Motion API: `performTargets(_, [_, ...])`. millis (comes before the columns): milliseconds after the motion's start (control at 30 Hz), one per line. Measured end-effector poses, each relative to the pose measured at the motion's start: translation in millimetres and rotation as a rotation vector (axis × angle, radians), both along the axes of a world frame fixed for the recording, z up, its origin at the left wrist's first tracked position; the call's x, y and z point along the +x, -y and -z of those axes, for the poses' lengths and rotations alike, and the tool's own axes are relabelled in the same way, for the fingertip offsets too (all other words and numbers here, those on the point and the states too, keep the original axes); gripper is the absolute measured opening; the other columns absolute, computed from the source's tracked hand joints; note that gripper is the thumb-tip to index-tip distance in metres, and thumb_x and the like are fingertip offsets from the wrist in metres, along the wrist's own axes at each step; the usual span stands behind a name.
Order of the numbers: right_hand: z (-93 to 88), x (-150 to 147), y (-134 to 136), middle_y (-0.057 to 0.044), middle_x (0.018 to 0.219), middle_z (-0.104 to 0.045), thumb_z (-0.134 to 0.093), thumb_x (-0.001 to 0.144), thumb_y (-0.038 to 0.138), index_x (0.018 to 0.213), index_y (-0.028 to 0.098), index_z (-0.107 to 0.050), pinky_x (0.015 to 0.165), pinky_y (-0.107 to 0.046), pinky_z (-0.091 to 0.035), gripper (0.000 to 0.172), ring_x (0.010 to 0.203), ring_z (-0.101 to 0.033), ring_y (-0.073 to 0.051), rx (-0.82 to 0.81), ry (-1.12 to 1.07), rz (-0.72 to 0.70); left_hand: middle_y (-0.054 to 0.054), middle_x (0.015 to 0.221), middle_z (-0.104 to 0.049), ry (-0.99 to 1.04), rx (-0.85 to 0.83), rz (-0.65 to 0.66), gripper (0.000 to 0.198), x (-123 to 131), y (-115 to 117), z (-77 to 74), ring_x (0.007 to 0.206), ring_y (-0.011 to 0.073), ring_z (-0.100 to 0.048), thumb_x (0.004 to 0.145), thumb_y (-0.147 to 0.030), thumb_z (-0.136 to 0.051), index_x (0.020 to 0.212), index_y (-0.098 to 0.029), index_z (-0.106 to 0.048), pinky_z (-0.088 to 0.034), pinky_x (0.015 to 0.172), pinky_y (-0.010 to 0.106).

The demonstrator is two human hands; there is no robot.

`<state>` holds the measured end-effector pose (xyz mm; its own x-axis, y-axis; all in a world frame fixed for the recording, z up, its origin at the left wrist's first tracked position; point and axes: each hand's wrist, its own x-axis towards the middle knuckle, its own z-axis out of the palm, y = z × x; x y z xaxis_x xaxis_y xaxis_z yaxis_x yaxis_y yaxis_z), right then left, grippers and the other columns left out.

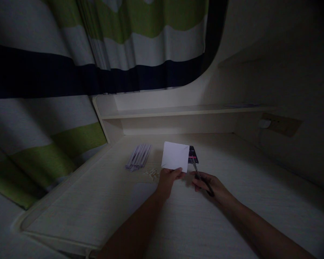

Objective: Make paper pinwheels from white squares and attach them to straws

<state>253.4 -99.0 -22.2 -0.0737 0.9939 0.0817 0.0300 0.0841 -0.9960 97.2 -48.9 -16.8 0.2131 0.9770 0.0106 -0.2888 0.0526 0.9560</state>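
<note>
Item one: your left hand (169,180), thumb and fingers pinched together on the lower edge of a white square paper sheet (175,156), which you hold upright above the desk (205,223), near its middle and toward the back. Item two: your right hand (210,185), just beside the left, fingers closed around a slim tool (201,177) with a dark handle end; it looks like scissors, though the dim light leaves that unsure. Its tip points up toward the sheet's lower right corner; you cannot tell whether it touches the paper. Item three: a dark flat object (193,154) with a pink stripe, lying on the desk behind the sheet and partly hidden by it. Item four: a bundle of pale strips (139,157), laid side by side on the desk to the left of the sheet. Item five: small pale scraps (152,173), scattered on the desk between the bundle and your left hand. Surroundings: a low shelf (178,110) along the back wall, a striped curtain (70,54) in white, green and dark blue hanging at the left, and a wall socket (280,124) at the right.
</note>
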Motion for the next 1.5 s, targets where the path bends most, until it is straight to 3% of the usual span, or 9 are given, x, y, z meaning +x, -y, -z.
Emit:
performTargets(167, [4.1, -3.0, 0.2, -0.002, 0.064, -0.056, -0.063, 0.063, 0.043, 0.096, 0.011, -0.056, 0.055, -0.027, -0.040, 0.047, 0.052, -0.047, -0.011, -0.037, 0.134, -0.158, 0.010, 0.062, -0.065, 0.007, 0.022, -0.089, 0.029, -2.7, -0.6, -3.1, 0.059, 0.0172, -0.061, 0.055, -0.033, -0.069, 0.064, -0.006, -0.066, -0.049, 0.066, 0.031])
performTargets(433, [1.3, -5.0, 1.3, 0.000, 0.061, -0.053, -0.061, 0.063, 0.046, 0.095, 0.011, -0.056, 0.050, -0.026, -0.038, 0.047, 0.047, -0.045, -0.009, -0.065, 0.158, -0.198, 0.009, 0.061, -0.066, -0.064, 0.038, -0.092, 0.027, 0.8, 4.7, -5.0, 0.058, 0.0170, -0.061, 0.057, -0.033, -0.067, 0.064, -0.007, -0.067, -0.049, 0.063, 0.029])
performTargets(1500, [6.9, -5.0, 0.0, 0.003, 0.053, -0.047, -0.061, 0.062, 0.043, 0.092, 0.012, -0.059, 0.042, -0.022, -0.029, 0.043, 0.043, -0.037, -0.007, -0.085, 0.154, -0.159, 0.006, 0.061, -0.066, -0.128, 0.044, -0.070, 0.025, 0.7, 5.6, -8.2, 0.059, 0.0170, -0.062, 0.058, -0.032, -0.067, 0.066, -0.009, -0.068, -0.050, 0.062, 0.028])
